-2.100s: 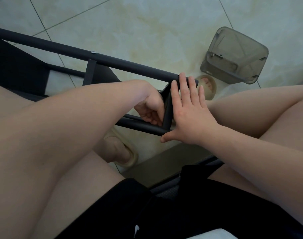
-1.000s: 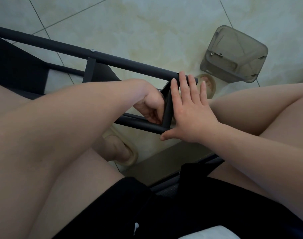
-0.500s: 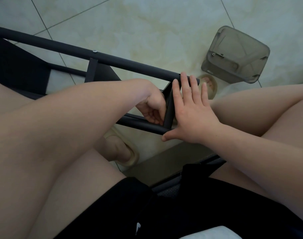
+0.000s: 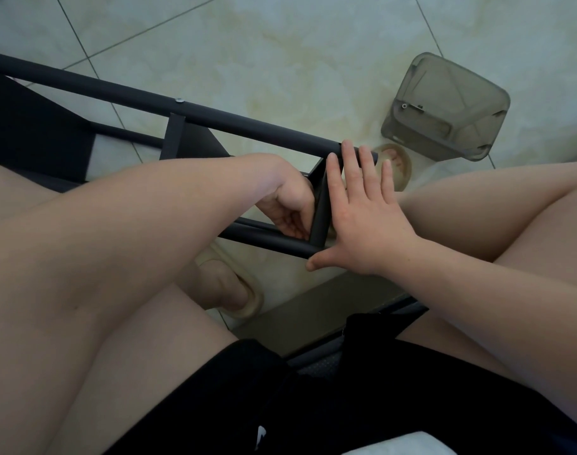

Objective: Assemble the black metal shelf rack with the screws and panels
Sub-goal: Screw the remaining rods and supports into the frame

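Rack frame, black metal, lies on its side on the tiled floor, running from upper left down to centre, between the person's knees. Its two long tubes are joined near centre by a short end crossbar. We note one screw seated in the upper tube, above a second crossbar.

Right grip: open, fingers straight and together, palm flat against the outer face of the end crossbar, thumb spread out below the lower tube.

Left grip: reaches between the tubes, fingers curled against the inner face of the same crossbar where it meets the lower tube (whether they pinch anything we cannot tell, the fingertips are hidden).

Grey translucent plastic container sits on the floor at upper right, well apart from the rack. A beige slipper shows below the lower tube; another lies just beyond the fingertips of the right grip.
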